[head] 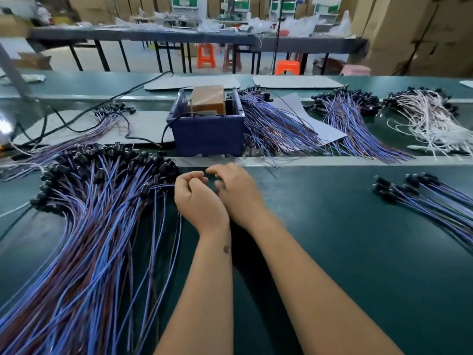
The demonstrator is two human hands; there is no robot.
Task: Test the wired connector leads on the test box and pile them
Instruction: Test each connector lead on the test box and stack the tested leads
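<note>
Both hands, fingers curled, pinch a lead beside bare green table.

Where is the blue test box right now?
In the head view the blue test box sits at the middle of the green bench, just beyond both hands, with a fan of blue and brown leads lying against its right side.

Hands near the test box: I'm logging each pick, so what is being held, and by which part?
Left hand pinches a blue lead near its wire end. Whether the right hand has a grip on it cannot be told.
</note>
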